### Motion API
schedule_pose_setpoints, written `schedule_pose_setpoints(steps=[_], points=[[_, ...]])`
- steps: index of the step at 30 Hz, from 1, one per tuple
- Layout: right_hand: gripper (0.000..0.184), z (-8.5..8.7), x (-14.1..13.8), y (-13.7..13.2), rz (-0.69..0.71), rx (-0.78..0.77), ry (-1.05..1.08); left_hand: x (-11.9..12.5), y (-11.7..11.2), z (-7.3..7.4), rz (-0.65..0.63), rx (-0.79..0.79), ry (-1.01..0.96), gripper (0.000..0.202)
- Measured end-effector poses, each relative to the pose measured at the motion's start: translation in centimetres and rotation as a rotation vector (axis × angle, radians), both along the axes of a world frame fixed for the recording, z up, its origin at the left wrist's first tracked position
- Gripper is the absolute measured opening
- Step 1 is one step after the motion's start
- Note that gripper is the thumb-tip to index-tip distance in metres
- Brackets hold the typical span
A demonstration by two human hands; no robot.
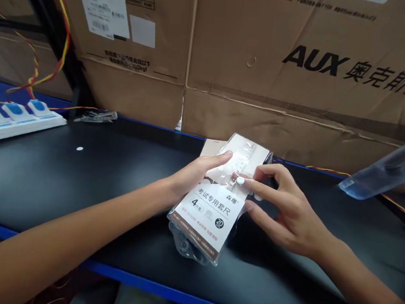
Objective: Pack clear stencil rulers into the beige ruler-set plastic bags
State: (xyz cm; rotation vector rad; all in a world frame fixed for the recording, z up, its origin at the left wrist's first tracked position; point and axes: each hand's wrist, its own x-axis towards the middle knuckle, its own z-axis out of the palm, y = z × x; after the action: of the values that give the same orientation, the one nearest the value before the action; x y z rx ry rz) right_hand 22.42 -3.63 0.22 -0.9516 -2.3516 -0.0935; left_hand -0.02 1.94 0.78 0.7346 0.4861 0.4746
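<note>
A clear plastic pouch [215, 205] with a white and brown printed card and rulers inside is held just above the black table [79, 179], near its middle. My left hand [193, 175] grips the pouch's left edge, thumb stretched across the front. My right hand [283, 201] touches the pouch's right side, its index fingertip beside a small white snap button [240, 180] on the flap. The fingers of the right hand are bent around that edge.
Large cardboard boxes [266, 72] stand along the back of the table. A white power strip [14, 116] with blue switches and red-yellow wires lies at the far left. A clear blue-tinted plastic object [388, 170] sits at the right edge.
</note>
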Motion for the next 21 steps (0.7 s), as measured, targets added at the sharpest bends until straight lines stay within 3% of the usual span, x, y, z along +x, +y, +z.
schedule_pose_setpoints(steps=[5,13,21], points=[[0.047,0.1,-0.2,-0.3,-0.097,-0.018,-0.157,0.1,-0.1,0.0,-0.007,0.000,0.004,0.042],[0.060,-0.2,0.0,0.1,0.054,-0.025,-0.094,0.2,0.7,-0.1,0.078,-0.005,0.045,0.044],[0.061,-0.9,-0.4,0.2,0.076,-0.059,-0.079,0.0,1.0,-0.4,0.017,-0.035,0.075,0.051]])
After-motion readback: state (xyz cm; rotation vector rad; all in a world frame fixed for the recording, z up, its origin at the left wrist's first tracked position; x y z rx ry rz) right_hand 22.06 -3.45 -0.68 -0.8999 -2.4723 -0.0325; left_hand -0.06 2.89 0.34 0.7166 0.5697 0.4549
